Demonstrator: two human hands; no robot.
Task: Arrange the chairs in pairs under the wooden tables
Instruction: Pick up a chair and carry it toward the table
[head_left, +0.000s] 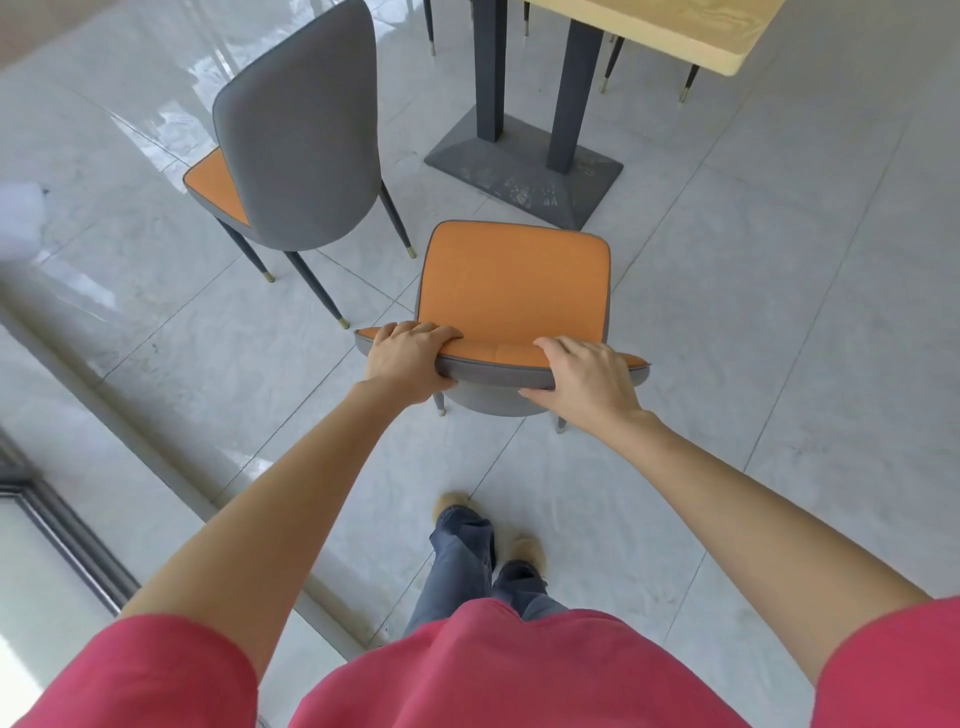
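i see both hands on the near chair (511, 291), gripping the top edge of its backrest. left hand (408, 361) is curled over the left end, fingers wrapped onto the orange side, thumb under the grey back. right hand (584, 376) is clamped on the right end the same way. the chair's seat points toward the wooden table (670, 31), just short of its dark base (524, 174). a second chair (296, 140) stands to the left, its grey back toward me, apart from the first.
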